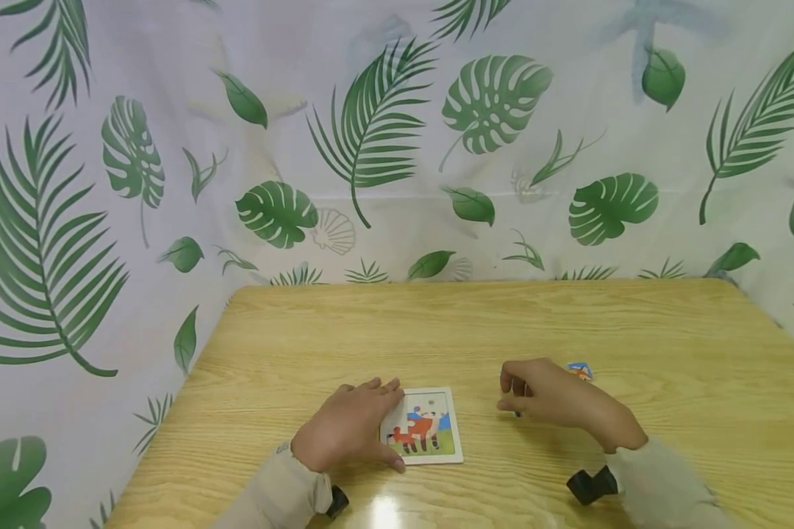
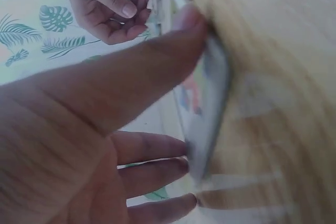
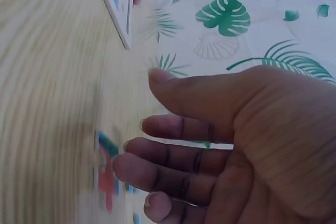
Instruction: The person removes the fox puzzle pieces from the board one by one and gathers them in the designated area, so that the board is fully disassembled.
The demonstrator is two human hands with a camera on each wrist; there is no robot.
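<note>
A square white-framed jigsaw board [image 1: 456, 444] with a red animal picture lies on the table, partly assembled. My left hand [image 1: 353, 426] rests on its left side, the thumb by the near edge and the fingers along the far one. In the left wrist view those fingers [image 2: 157, 177] are nearly straight against the board. To the right, my right hand [image 1: 545, 393] hovers with loosely bent fingers and nothing between them. Just beyond its fingertips in the right wrist view is a blurred red and blue jigsaw piece [image 3: 106, 174], mostly covered by the hand in the head view.
Another jigsaw piece [image 1: 579, 370], blue and orange, lies just past the right hand. The wooden table [image 1: 397, 323] meets a leaf-printed cloth [image 1: 397, 147] at its back and left side. A black wrist camera [image 1: 592, 486] sits under the right cuff.
</note>
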